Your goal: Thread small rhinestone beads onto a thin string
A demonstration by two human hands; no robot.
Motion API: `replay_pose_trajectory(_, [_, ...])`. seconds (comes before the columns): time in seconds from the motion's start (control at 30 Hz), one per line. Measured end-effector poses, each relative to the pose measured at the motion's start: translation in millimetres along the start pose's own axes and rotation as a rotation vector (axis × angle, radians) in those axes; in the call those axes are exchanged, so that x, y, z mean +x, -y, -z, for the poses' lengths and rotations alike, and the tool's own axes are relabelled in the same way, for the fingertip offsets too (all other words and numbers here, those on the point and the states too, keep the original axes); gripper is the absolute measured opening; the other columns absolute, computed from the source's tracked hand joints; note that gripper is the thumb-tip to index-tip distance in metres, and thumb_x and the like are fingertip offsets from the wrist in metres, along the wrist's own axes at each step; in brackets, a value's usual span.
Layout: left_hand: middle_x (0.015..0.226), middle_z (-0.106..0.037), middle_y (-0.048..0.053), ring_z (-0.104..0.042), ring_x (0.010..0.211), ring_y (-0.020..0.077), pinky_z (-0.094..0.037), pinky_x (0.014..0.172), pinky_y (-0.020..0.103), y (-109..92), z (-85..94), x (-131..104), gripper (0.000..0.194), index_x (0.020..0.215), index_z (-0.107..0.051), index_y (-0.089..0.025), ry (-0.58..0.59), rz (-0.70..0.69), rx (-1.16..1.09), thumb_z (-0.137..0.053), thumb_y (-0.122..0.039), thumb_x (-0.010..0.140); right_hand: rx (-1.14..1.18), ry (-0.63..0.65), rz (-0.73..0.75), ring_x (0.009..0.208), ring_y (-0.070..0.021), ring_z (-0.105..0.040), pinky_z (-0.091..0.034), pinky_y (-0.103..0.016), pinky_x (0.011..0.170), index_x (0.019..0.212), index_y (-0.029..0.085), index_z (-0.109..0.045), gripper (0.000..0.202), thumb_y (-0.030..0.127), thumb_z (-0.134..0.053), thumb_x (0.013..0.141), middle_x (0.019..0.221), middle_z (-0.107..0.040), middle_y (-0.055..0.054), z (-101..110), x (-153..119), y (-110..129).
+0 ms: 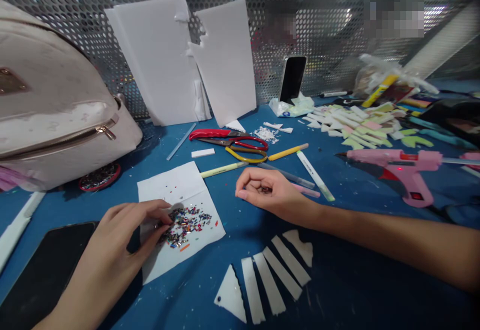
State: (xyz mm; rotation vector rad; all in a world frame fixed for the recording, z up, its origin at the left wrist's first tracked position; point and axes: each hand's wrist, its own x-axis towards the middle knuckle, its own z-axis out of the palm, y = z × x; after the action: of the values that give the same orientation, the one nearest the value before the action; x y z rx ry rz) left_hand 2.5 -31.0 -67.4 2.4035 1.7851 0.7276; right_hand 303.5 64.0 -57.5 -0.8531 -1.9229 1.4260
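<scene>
My left hand point(131, 235) reaches onto a white sheet of paper point(168, 182), thumb and fingertips pinched together at the edge of a pile of small colourful beads point(187, 222). Whether a bead is between those fingertips is too small to tell. My right hand point(262, 188) hovers over the blue table to the right of the paper, fingers curled inward, with small dark bits showing in the palm. Below it lie white foam pieces point(270, 282): several strips in a fan, a triangular piece with a dark dot at the left and a notched piece at the right.
A pink glue gun point(407, 167) lies at right, near heaped pale strips point(360, 122). Scissors point(232, 137) and markers point(225, 170) lie beyond my hands. White boards point(157, 65) and a phone point(293, 77) stand behind. A bag point(60, 90) and dark phone point(45, 270) are left.
</scene>
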Motion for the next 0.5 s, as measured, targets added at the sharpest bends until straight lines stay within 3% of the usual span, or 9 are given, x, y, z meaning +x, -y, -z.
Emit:
replay_pose_trajectory(0.17, [0.104,-0.073,0.004,-0.067,0.091,0.0275,-0.042,0.089,0.048,-0.4,1.1,1.7,0.021,0.115,-0.058,-0.028,0.021,-0.104,0.178,-0.050,-0.035,0.097,-0.015,0.012,0.008,0.051,-0.0070,-0.030,-0.022,-0.025,0.050,0.084,0.016,-0.058,0.016,0.029,-0.063,0.092,0.055,-0.034,0.009,-0.5,-0.1,1.3])
replay_pose_trajectory(0.5, [0.099,-0.072,0.004,-0.066,0.090,0.0248,-0.043,0.088,0.044,0.8,-1.3,2.3,0.024,0.120,-0.056,-0.027,0.094,-0.093,0.113,-0.047,-0.028,0.097,-0.042,0.010,0.018,0.053,-0.0075,-0.033,-0.025,-0.025,0.052,0.086,0.016,-0.058,0.015,0.029,-0.062,0.093,0.056,-0.036,0.008,0.1,-1.7,4.1])
